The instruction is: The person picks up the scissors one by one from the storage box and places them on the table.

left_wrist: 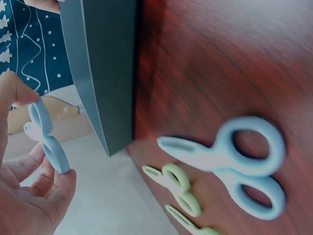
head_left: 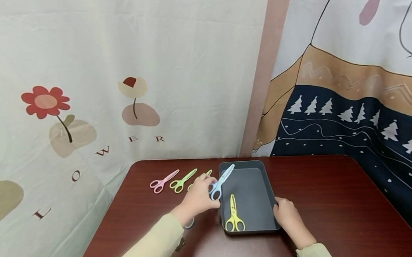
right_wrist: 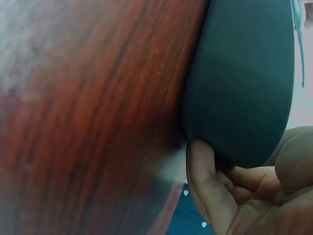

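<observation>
My left hand pinches a pair of light blue scissors by the handle loops, blades pointing up and away over the tray's left rim. In the left wrist view the thumb and fingers hold the scissors by the two loops. A dark grey tray lies on the table. Yellow scissors rest inside its near left corner. With the thumb at the wall and fingers curled beneath, my right hand grips the tray's right side; the right wrist view shows the fingers under the tray wall.
Left of the tray lie pink scissors, green scissors and another green pair partly behind my left hand. Another pale blue pair lies nearer, mostly hidden by my left forearm in the head view. Printed curtains hang behind the brown table.
</observation>
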`<action>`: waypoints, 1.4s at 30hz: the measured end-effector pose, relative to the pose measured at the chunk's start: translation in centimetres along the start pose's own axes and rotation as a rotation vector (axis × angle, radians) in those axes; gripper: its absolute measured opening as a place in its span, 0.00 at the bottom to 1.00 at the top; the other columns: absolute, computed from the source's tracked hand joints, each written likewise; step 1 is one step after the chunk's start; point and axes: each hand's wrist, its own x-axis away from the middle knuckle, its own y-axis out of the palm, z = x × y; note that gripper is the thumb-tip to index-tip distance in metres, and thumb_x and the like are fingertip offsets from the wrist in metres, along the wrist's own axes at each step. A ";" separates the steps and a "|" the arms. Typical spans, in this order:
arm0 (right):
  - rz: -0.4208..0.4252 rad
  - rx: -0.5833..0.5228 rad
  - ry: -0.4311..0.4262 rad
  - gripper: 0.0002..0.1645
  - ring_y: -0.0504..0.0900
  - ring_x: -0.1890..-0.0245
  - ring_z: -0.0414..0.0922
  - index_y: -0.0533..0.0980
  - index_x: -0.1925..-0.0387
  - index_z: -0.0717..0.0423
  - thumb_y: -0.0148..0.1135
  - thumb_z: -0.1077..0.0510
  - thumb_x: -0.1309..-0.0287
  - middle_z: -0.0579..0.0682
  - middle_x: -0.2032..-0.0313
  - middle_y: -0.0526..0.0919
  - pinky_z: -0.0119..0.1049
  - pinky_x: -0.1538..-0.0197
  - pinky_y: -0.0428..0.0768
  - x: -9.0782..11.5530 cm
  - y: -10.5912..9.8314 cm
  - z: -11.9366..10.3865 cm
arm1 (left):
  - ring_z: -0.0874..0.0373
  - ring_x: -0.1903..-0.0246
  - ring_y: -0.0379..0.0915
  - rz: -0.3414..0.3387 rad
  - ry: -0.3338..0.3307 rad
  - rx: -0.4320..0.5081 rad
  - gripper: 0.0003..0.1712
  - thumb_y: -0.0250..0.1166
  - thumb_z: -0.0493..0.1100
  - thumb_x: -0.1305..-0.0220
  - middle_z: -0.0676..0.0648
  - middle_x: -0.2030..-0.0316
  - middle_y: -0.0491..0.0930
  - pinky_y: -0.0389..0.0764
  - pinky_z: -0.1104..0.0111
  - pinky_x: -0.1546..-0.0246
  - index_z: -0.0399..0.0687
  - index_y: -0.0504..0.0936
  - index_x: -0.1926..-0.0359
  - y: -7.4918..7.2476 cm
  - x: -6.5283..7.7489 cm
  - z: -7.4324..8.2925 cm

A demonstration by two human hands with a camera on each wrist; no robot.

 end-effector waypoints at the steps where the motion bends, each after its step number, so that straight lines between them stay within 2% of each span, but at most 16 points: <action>1: 0.000 0.000 -0.002 0.23 0.79 0.68 0.54 0.69 0.44 0.77 0.49 0.66 0.40 0.76 0.47 0.72 0.42 0.68 0.74 0.0 0.0 0.0 | 0.58 0.61 0.65 0.009 0.004 -0.002 0.32 0.71 0.50 0.69 0.50 0.56 0.73 0.70 0.69 0.68 0.52 0.78 0.54 -0.1 0.2 -0.3; 3: 0.005 0.003 -0.005 0.23 0.80 0.66 0.56 0.69 0.44 0.77 0.49 0.66 0.40 0.76 0.48 0.72 0.43 0.67 0.75 0.0 0.0 0.1 | 0.59 0.62 0.65 0.021 0.009 -0.004 0.32 0.71 0.50 0.70 0.50 0.57 0.73 0.70 0.69 0.67 0.51 0.78 0.55 -0.4 0.5 -0.8; 8: 0.018 0.015 -0.018 0.23 0.77 0.53 0.65 0.70 0.45 0.77 0.50 0.66 0.40 0.76 0.48 0.73 0.51 0.59 0.78 0.0 0.0 0.1 | 0.59 0.61 0.66 0.013 0.019 -0.019 0.32 0.72 0.49 0.70 0.51 0.58 0.74 0.70 0.69 0.66 0.51 0.79 0.55 -0.8 1.2 -2.1; 19: 0.020 0.017 -0.020 0.23 0.77 0.53 0.66 0.70 0.46 0.77 0.50 0.66 0.40 0.76 0.49 0.73 0.52 0.58 0.78 0.1 -0.1 0.0 | 0.60 0.62 0.69 0.009 0.034 -0.041 0.34 0.73 0.48 0.72 0.53 0.58 0.74 0.73 0.68 0.63 0.50 0.79 0.55 -1.2 2.3 -5.0; 22: 0.020 0.019 -0.022 0.23 0.79 0.55 0.64 0.70 0.46 0.77 0.50 0.66 0.40 0.76 0.49 0.73 0.50 0.60 0.78 0.2 -0.1 -0.1 | 0.58 0.62 0.70 0.007 0.023 -0.035 0.35 0.73 0.48 0.73 0.53 0.59 0.73 0.73 0.68 0.63 0.49 0.80 0.54 -1.4 2.5 -5.5; 25: 0.004 0.007 -0.010 0.23 0.80 0.69 0.56 0.69 0.44 0.77 0.50 0.66 0.40 0.76 0.48 0.72 0.43 0.68 0.75 0.2 -0.1 -0.1 | 0.55 0.62 0.72 0.007 0.019 -0.022 0.35 0.74 0.48 0.73 0.53 0.60 0.73 0.73 0.68 0.63 0.48 0.80 0.54 -1.5 2.7 -5.7; 29: -0.009 -0.008 0.002 0.24 0.69 0.81 0.45 0.68 0.43 0.77 0.49 0.66 0.39 0.77 0.46 0.71 0.38 0.72 0.70 0.2 -0.1 -0.1 | 0.54 0.62 0.73 0.010 0.015 -0.023 0.35 0.74 0.47 0.72 0.53 0.60 0.72 0.73 0.69 0.64 0.48 0.80 0.54 -1.6 2.9 -6.1; 34: -0.011 -0.011 0.004 0.24 0.70 0.80 0.44 0.68 0.43 0.77 0.49 0.66 0.39 0.77 0.46 0.70 0.39 0.71 0.71 0.2 -0.1 -0.1 | 0.54 0.62 0.72 0.015 0.011 -0.015 0.33 0.75 0.46 0.71 0.50 0.59 0.74 0.74 0.69 0.64 0.47 0.80 0.55 -1.8 3.4 -6.8; 42: -0.011 -0.002 0.003 0.24 0.77 0.73 0.50 0.68 0.44 0.77 0.49 0.66 0.39 0.76 0.46 0.71 0.41 0.69 0.73 0.2 -0.2 0.0 | 0.57 0.64 0.70 0.005 0.035 -0.077 0.32 0.74 0.47 0.73 0.50 0.61 0.73 0.73 0.68 0.64 0.46 0.80 0.58 -2.1 4.4 -8.9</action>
